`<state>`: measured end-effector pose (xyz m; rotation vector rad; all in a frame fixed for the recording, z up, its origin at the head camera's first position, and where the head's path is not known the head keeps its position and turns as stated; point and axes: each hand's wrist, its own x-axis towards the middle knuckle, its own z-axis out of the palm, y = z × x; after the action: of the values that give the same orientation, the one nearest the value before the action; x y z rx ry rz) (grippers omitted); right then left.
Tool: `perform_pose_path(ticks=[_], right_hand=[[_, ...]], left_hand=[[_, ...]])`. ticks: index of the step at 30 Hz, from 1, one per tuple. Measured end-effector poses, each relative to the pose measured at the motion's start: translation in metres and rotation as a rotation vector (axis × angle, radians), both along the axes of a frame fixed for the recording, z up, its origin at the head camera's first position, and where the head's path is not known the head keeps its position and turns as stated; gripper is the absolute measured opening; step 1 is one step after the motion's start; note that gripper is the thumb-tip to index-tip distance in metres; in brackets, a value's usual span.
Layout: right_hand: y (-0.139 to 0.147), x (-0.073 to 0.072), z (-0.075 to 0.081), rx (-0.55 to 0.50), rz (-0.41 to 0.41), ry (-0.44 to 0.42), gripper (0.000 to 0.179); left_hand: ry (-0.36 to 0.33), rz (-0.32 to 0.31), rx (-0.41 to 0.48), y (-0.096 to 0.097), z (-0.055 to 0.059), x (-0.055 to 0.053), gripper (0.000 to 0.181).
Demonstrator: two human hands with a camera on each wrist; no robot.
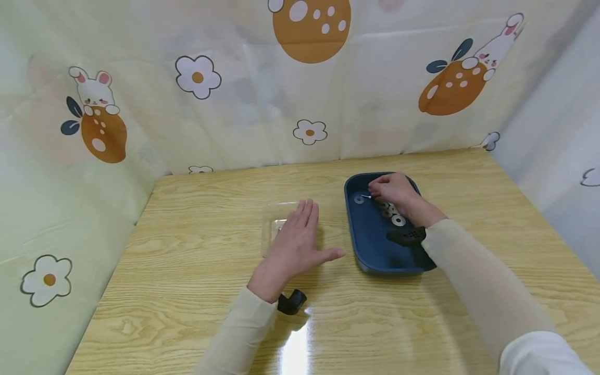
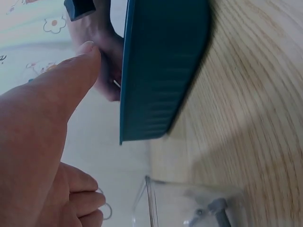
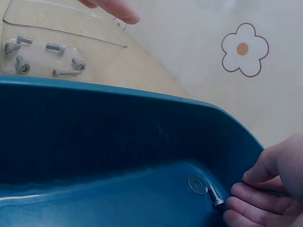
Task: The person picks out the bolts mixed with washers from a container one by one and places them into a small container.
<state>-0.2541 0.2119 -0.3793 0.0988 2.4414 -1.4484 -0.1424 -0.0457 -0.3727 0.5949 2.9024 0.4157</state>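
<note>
My right hand reaches into the far end of a blue plastic bin. Its bent fingers are right at the head of a small socket head screw, beside a flat washer on the bin floor. Whether they grip the screw I cannot tell. Over a clear plastic box hovers my left hand, palm down, fingers straight and thumb spread toward the bin, holding nothing. Several socket head screws lie in that box, mostly hidden by the hand in the head view.
More washers lie in the bin's middle, partly under my right wrist. Bin and box stand apart on a wood-grain table. A patterned curtain hangs along the table's back edge and left side.
</note>
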Motion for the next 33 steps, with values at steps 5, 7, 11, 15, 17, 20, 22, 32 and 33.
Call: perform_pose_path(ticks=[5,7,11,15,17,20,22,32,33], right_hand=[[-0.002,0.001,-0.002,0.018,0.032,-0.012,0.042],[-0.003,0.002,-0.003,0.013,0.043,-0.021,0.042],[-0.007,0.002,-0.004,-0.009,0.047,-0.03,0.042],[-0.01,0.002,-0.007,-0.016,0.038,-0.025,0.042],[-0.012,0.002,-0.008,-0.02,0.034,-0.025,0.042],[-0.014,0.001,-0.01,-0.035,0.033,-0.027,0.041],[-0.015,0.001,-0.011,-0.044,0.031,-0.03,0.041],[-0.02,0.002,-0.017,-0.052,0.046,-0.053,0.038],[-0.02,0.002,-0.018,-0.055,0.048,-0.052,0.038]], left_hand=[[0.018,-0.031,-0.036,0.008,-0.002,0.001,0.113],[0.029,-0.046,-0.048,0.011,-0.002,0.001,0.113],[0.033,-0.064,-0.046,0.019,-0.004,0.002,0.113],[0.019,-0.075,-0.048,0.027,-0.008,0.002,0.114],[0.018,-0.081,-0.052,0.031,-0.009,0.002,0.115],[0.017,-0.087,-0.058,0.036,-0.011,0.003,0.115],[0.013,-0.091,-0.059,0.039,-0.013,0.003,0.115],[-0.001,-0.115,-0.061,0.047,-0.013,0.004,0.113],[0.0,-0.118,-0.062,0.048,-0.013,0.004,0.113]])
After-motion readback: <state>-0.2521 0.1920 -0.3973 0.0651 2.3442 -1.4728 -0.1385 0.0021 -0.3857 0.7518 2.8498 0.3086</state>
